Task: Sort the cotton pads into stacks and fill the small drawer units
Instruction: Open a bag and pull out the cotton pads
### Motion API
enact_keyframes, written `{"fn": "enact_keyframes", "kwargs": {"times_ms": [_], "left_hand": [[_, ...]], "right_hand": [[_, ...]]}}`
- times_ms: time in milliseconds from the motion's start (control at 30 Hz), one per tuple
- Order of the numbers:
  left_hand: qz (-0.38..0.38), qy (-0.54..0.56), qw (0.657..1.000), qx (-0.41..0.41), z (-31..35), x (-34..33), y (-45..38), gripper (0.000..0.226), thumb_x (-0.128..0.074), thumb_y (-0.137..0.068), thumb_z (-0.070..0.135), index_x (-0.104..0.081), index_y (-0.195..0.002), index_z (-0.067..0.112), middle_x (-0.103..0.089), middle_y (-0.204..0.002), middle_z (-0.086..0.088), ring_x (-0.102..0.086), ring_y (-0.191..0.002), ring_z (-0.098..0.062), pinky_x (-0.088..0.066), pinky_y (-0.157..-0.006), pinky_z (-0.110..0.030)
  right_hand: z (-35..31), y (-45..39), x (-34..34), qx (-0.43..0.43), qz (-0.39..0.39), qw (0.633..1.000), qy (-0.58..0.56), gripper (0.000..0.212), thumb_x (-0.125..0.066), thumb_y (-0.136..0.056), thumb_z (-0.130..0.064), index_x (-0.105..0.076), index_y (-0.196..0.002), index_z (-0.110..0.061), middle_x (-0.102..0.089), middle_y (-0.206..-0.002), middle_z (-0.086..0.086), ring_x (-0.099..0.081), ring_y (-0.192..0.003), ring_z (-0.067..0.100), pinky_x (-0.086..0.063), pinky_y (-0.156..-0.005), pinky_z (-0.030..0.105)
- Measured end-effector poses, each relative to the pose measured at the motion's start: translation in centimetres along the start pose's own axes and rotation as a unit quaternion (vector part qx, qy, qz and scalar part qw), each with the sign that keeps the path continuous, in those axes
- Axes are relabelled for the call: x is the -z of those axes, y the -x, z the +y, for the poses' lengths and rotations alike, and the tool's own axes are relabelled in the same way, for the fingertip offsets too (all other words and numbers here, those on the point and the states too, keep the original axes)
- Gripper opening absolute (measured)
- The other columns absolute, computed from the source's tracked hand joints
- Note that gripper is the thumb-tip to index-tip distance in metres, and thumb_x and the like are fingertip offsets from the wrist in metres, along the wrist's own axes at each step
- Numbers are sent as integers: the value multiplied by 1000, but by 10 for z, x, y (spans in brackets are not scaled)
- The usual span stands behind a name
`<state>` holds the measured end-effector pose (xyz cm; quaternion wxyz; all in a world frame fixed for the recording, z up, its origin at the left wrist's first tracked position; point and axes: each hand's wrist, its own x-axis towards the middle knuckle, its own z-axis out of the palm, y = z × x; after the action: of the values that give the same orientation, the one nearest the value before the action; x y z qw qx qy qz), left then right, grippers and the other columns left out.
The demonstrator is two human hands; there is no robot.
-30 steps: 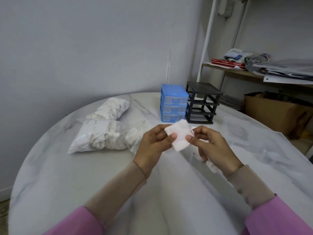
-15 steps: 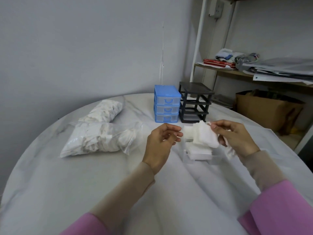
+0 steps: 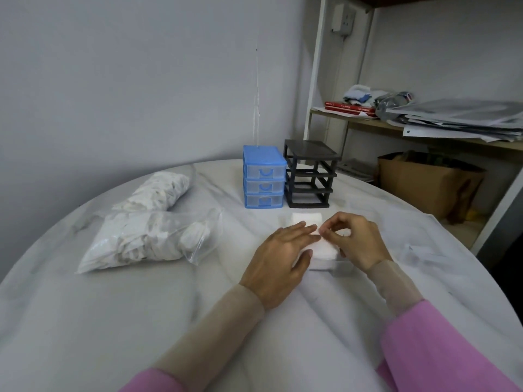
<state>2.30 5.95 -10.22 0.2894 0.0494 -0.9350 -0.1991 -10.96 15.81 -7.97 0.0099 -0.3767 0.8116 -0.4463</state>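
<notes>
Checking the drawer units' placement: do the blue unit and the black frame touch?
Cannot tell: in the head view the blue unit and black frame stand side by side, no clear gap or contact.

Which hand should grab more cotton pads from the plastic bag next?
Probably the left hand. It lies flat and open on the pad stack, on the same side as the plastic bag. The right hand is farther from the bag, and its fingers are pinching the top pad.
</notes>
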Motion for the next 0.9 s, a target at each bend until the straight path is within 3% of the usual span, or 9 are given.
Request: {"fn": "enact_keyframes", "kwargs": {"times_ms": [100,233,333,500,633,767,900], "left_hand": [[-50,-35,998,-9,1,-10,-3,40,-35,-100,24,-42,-140,23,-34,-149,10,-19,-140,0,-2,-112,-18],[-62,-34,997,-6,-1,-12,-3,40,-32,-102,27,-40,-141,24,-35,-149,9,-23,-139,0,-3,-112,-17],[-72,-22,997,-1,-2,-12,-2,41,-30,-101,30,-41,-140,23,-37,-148,9,-25,-138,0,-8,-113,-19],[-72,-6,997,5,-2,-11,-1,41,-31,-101,31,-41,-140,23,-36,-148,10,-23,-138,1,-5,-111,-15],[-31,30,999,5,1,-9,-1,43,-32,-98,32,-43,-138,21,-41,-145,8,-28,-136,-1,-9,-111,-11],[55,107,992,39,5,-3,-2,33,-43,-98,27,-50,-130,23,-53,-130,8,-40,-121,1,-23,-98,0],[94,300,942,115,11,5,-6,20,-54,-94,23,-60,-112,21,-66,-108,4,-57,-102,0,-43,-90,-11]], "right_hand": [[2,-1,-1,6,18,1000,6,4,-66,-85,-16,-66,-86,-12,-63,-82,-4,-54,-68,3,-44,-67,23],[2,-1,5,18,-8,998,53,6,-67,-80,-9,-67,-79,-15,-63,-76,-6,-54,-73,1,-39,-63,5],[0,-1,6,13,-21,998,50,11,-64,-82,-6,-68,-78,-15,-63,-76,-5,-53,-71,2,-38,-61,1],[-9,-2,11,-60,47,987,-144,16,-47,-91,-5,-61,-89,-12,-60,-88,2,-51,-72,10,-43,-65,18],[-18,-3,22,-91,77,952,-282,33,-35,-81,12,-54,-81,-14,-56,-88,6,-48,-76,13,-41,-70,22],[-25,1,23,-87,35,925,-369,50,-29,-73,23,-52,-88,-19,-58,-92,5,-50,-82,13,-43,-69,21],[-33,7,16,-59,-45,892,-447,51,-31,-78,26,-53,-95,-16,-62,-93,3,-61,-81,12,-53,-63,19]]}}
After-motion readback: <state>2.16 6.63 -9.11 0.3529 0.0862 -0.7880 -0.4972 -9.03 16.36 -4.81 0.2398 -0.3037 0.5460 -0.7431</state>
